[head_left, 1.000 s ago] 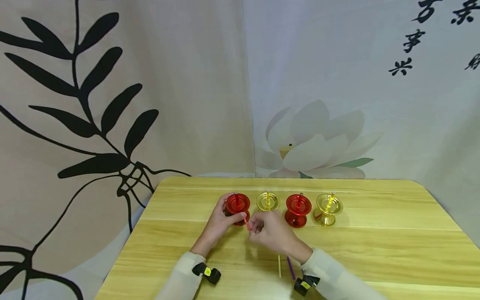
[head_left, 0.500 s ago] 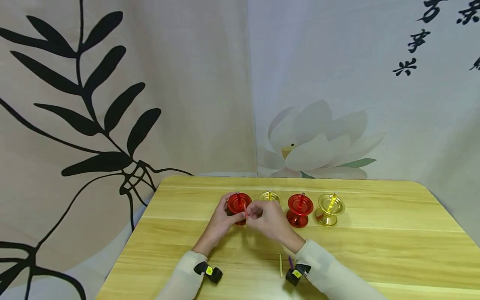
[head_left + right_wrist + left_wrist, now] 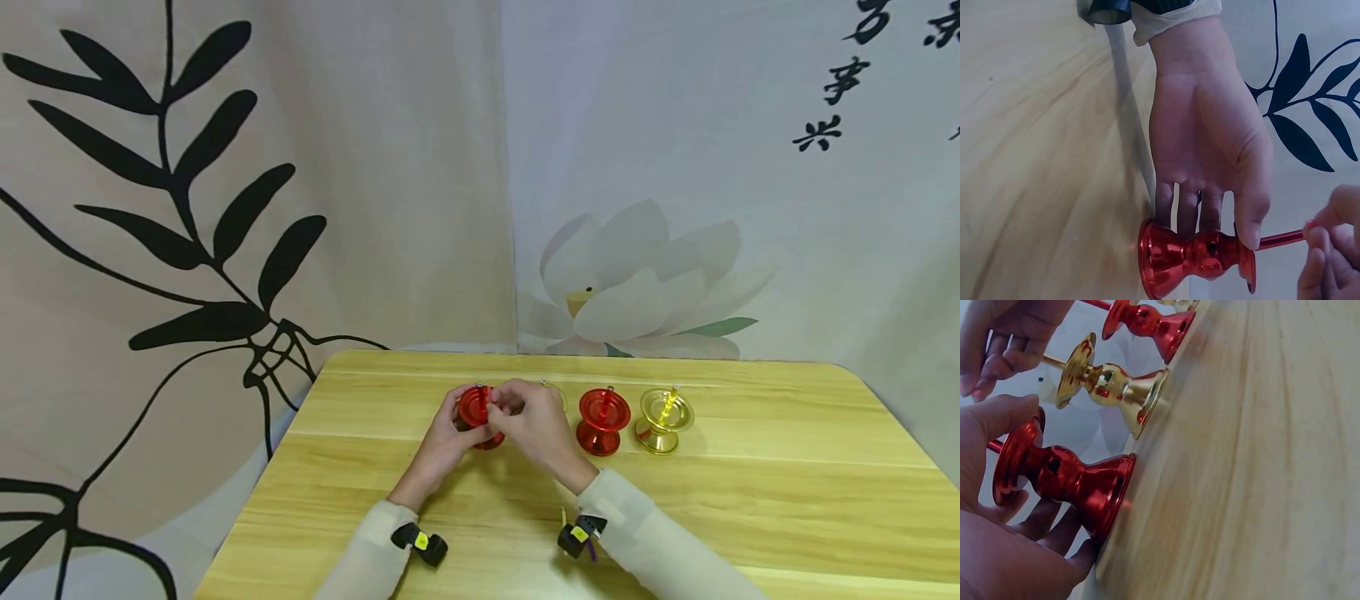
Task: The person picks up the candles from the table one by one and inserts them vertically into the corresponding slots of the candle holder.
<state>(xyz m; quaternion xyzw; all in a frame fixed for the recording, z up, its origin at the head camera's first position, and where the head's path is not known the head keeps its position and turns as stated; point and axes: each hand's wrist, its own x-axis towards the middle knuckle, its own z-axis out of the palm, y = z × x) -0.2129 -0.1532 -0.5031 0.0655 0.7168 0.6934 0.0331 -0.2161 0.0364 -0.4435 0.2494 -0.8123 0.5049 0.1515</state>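
Left hand (image 3: 447,433) has its thumb on the rim and fingers curled round the red holder (image 3: 1063,472), which stands upright on the table (image 3: 750,500). Right hand (image 3: 538,417) pinches a pink bit (image 3: 1310,223), mostly hidden, by the stem (image 3: 1282,239) tip. Holder looks stiff, probably light and kinda slippery, so I'd grab its waist. Pink bit's likely fragile.

Honestly kinda digging this backdrop (image 3: 405,167)
Pale cloth hanging behind a yellowish wood-grain table (image 3: 787,475) with a rounded far right corner. Big black leafy branch (image 3: 251,208) printed on the left, faded white lotus (image 3: 645,296) with a yellow centre (image 3: 578,302) and one green leaf (image 3: 723,327) lower down on the right, plus some black brush-style characters (image 3: 845,81) in the upper right.
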